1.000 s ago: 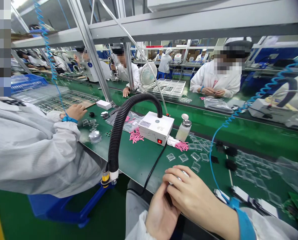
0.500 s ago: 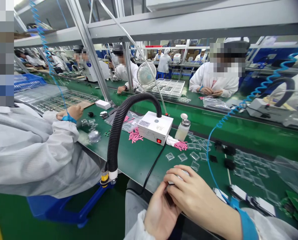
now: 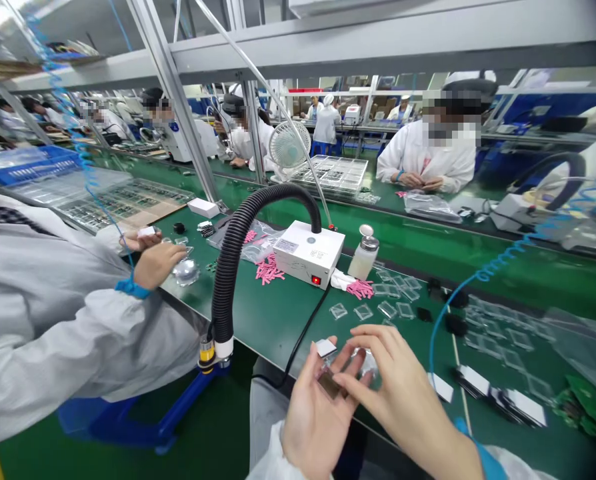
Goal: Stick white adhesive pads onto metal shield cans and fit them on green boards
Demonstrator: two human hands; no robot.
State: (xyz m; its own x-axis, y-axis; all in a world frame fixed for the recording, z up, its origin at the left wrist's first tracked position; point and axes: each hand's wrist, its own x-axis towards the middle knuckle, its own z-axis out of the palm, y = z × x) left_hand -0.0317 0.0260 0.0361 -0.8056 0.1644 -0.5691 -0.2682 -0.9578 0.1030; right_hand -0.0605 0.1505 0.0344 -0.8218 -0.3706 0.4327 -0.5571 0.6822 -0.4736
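My left hand (image 3: 313, 413) is palm up, its fingers closed on a small flat part (image 3: 329, 385) with a dark brownish face and clear edges. A small white-faced piece (image 3: 327, 347) shows at its fingertips. My right hand (image 3: 403, 380) is over the left one, thumb and fingers apart around the part; whether a fingertip touches it I cannot tell. Behind my right fingers is a clear shiny plastic item (image 3: 365, 361), partly hidden. Beyond my hands lie several clear square frames (image 3: 387, 309). White-faced pieces (image 3: 527, 407) lie right of my right hand.
A white box (image 3: 308, 252) with a black flexible hose (image 3: 238, 247) stands ahead. Pink strips (image 3: 269, 268) and a pump bottle (image 3: 365, 257) are beside it. A blue coiled cord (image 3: 435, 333) crosses at my right. A co-worker's hands (image 3: 161, 261) are at left.
My right hand has lifted and spread from over my left palm, uncovering the dark part and the white piece. The co-worker at left has brought both hands together around a small white piece.
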